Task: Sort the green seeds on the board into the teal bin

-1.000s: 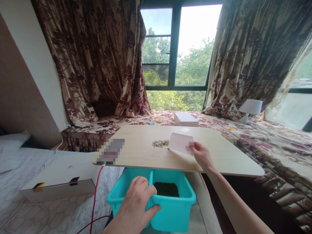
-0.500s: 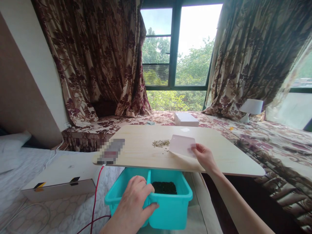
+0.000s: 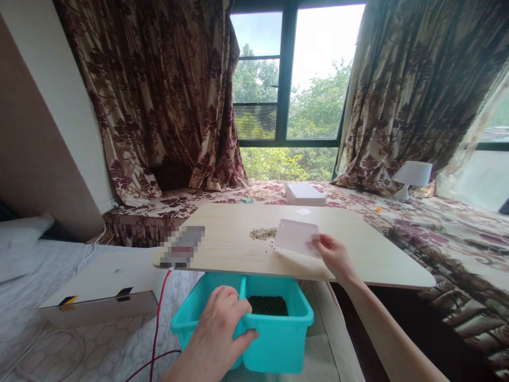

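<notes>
My left hand point(image 3: 217, 331) grips the near rim of a teal two-compartment bin point(image 3: 278, 339) held below the front edge of a light wooden table point(image 3: 369, 254). Dark seeds point(image 3: 268, 305) fill the bin's right compartment. My right hand point(image 3: 334, 255) pinches a white plastic scraper card point(image 3: 296, 237) that rests tilted on the tabletop. A small pile of pale green seeds point(image 3: 262, 233) lies just left of the card's edge.
A blurred-out object point(image 3: 183, 246) lies at the table's left corner. A flat white box point(image 3: 99, 286) and a red cable point(image 3: 157, 318) are to the left on a quilted bed. A white box point(image 3: 304, 193) and lamp point(image 3: 411, 178) sit on the window seat.
The bin shifted slightly left and nearer under the table edge with my left hand. The scraper card moved a touch closer to the seed pile.
</notes>
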The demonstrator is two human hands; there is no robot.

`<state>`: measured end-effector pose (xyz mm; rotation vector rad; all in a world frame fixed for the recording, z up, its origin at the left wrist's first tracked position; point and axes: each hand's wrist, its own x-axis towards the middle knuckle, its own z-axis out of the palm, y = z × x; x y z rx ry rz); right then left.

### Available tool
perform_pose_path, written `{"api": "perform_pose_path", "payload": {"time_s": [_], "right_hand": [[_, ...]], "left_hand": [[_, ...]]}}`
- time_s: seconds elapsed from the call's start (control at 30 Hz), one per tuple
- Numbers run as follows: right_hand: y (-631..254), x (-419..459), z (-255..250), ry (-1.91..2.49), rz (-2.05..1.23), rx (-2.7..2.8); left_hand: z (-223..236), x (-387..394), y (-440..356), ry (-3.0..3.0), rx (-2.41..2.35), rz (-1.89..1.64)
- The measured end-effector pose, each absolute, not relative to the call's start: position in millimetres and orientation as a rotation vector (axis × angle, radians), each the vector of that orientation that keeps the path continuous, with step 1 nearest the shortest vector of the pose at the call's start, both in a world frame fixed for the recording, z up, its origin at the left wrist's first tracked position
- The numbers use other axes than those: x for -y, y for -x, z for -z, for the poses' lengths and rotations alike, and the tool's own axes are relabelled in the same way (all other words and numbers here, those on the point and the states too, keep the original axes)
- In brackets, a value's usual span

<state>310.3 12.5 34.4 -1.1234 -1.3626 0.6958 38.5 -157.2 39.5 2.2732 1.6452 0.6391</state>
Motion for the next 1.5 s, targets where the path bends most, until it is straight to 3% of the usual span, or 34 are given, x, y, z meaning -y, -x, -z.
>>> {"api": "perform_pose_path", "payload": {"time_s": [0.7,0.93,1.27,1.5], "right_hand": [[-301.1,-8.5,-33.8,1.172,-0.764,1.337],[-301.6,-2.8,-34.6,1.152,-0.942,1.370],[-288.1,-19.3,-26.7,1.071,-0.798,1.335],[-284.4,-12.2,-31.8,1.091,-0.871,1.402]], "left_hand": [[-35.1,156.1,-33.6,-2.283,-1.660,-0.679],[-35.2,155.5,-30.3,-2.302,-1.662,-0.667],[-35.6,156.7,-29.6,-2.314,-1.693,-0.677],[-31.8,154.1,-25.9,-2.332,-1.673,-0.725]]}}
